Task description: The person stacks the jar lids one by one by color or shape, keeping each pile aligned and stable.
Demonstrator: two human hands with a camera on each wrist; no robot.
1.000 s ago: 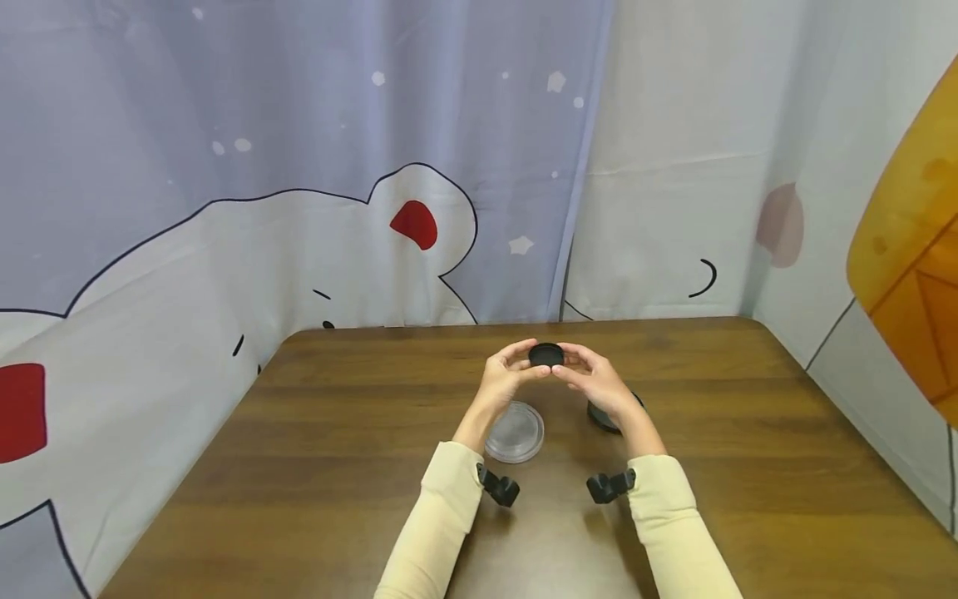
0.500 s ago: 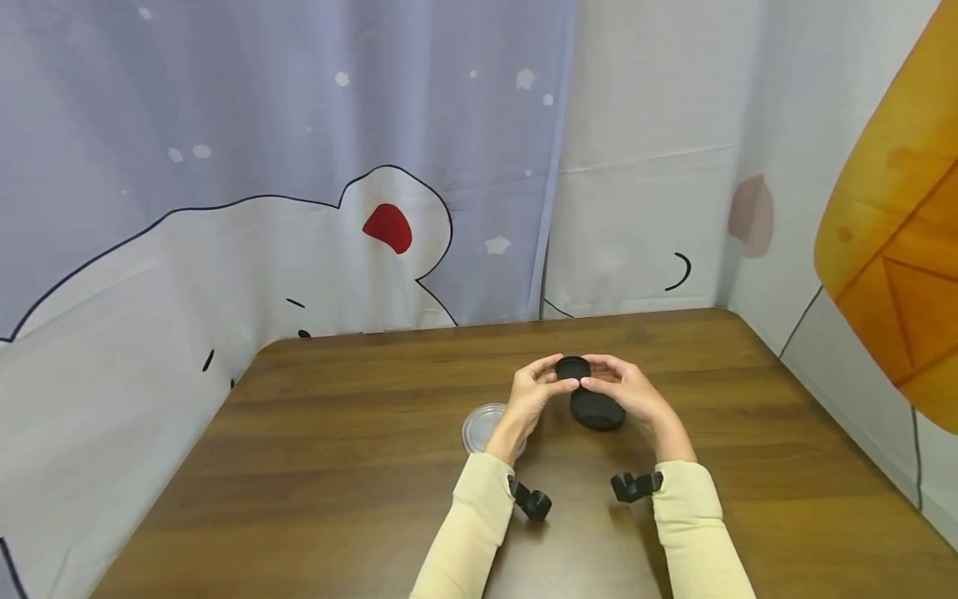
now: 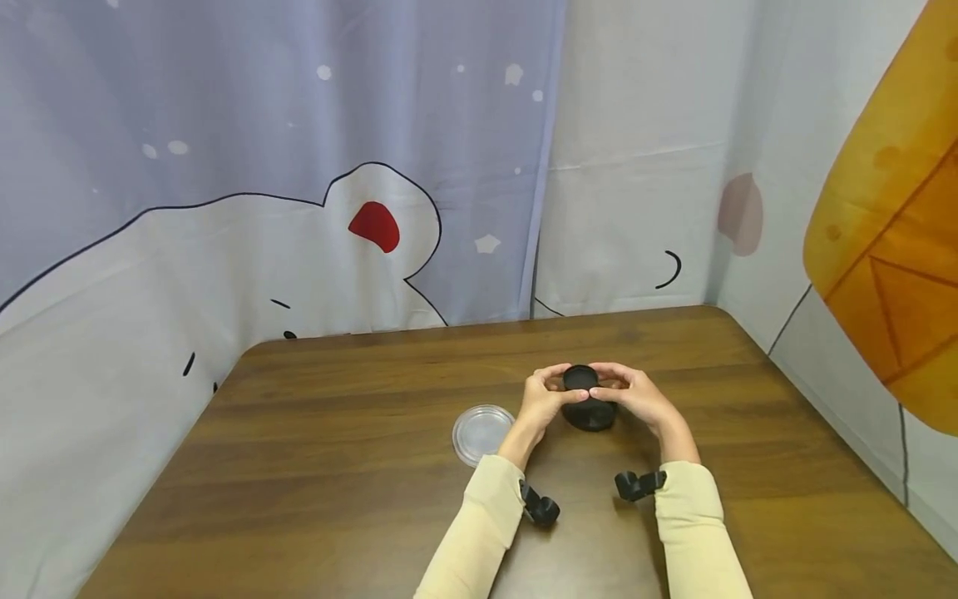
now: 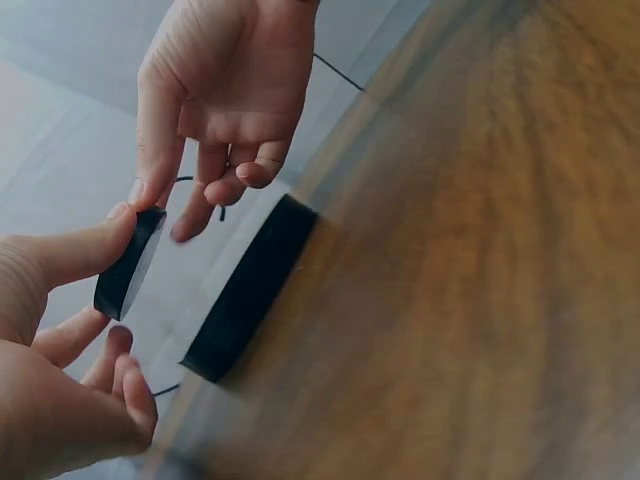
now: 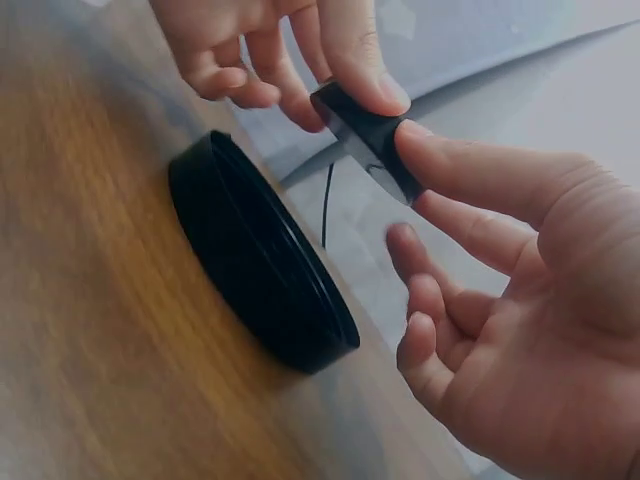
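Note:
Both hands hold a small round black cap (image 3: 580, 377) raised above the table. My left hand (image 3: 542, 403) pinches its left side between thumb and fingers, and my right hand (image 3: 638, 398) pinches the right side, the thumbs meeting at the near edge. In the right wrist view the small cap (image 5: 365, 140) is tilted and looks shallow. Beneath the hands, a larger round black lid-like dish (image 3: 590, 418) lies on the table, partly covered in the head view. Its raised wall (image 5: 215, 235) and rim show in the right wrist view.
A clear round plastic lid (image 3: 482, 434) lies on the wooden table (image 3: 337, 482), left of the black dish and beside the left forearm. Printed curtains (image 3: 464, 274) hang behind the table and along its sides. Each cuff carries a small black camera mount (image 3: 639, 485).
Both hands have carried the small black cap to the right, from near the clear lid to over the larger black dish. The head view has turned slightly right.

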